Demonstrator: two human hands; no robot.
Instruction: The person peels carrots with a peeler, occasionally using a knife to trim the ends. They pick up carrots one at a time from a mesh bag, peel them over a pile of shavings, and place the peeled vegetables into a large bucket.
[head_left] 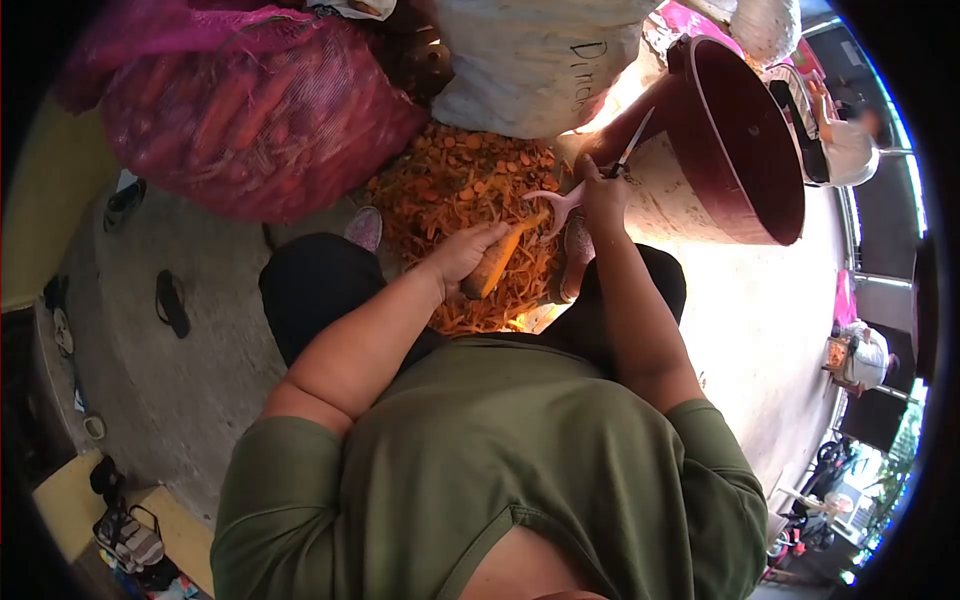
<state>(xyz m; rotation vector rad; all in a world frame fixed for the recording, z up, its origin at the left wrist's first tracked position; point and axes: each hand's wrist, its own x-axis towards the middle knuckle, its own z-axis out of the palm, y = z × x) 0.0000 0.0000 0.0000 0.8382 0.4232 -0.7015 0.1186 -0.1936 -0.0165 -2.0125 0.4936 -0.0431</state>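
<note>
My left hand is closed around a partly peeled carrot, its bright orange tip pointing up and right. My right hand grips a pink Y-shaped peeler, whose head is close to the carrot's tip. A knife with a dark handle also sticks out of my right hand, its blade angled up and right. Under both hands lies a heap of carrot peelings, with round carrot slices on its far side.
A pink mesh sack of carrots stands at the far left. Beyond the peelings is a white sack with writing. A large dark red bin leans at the right. One slipper lies on the floor. Other people are at the right edge.
</note>
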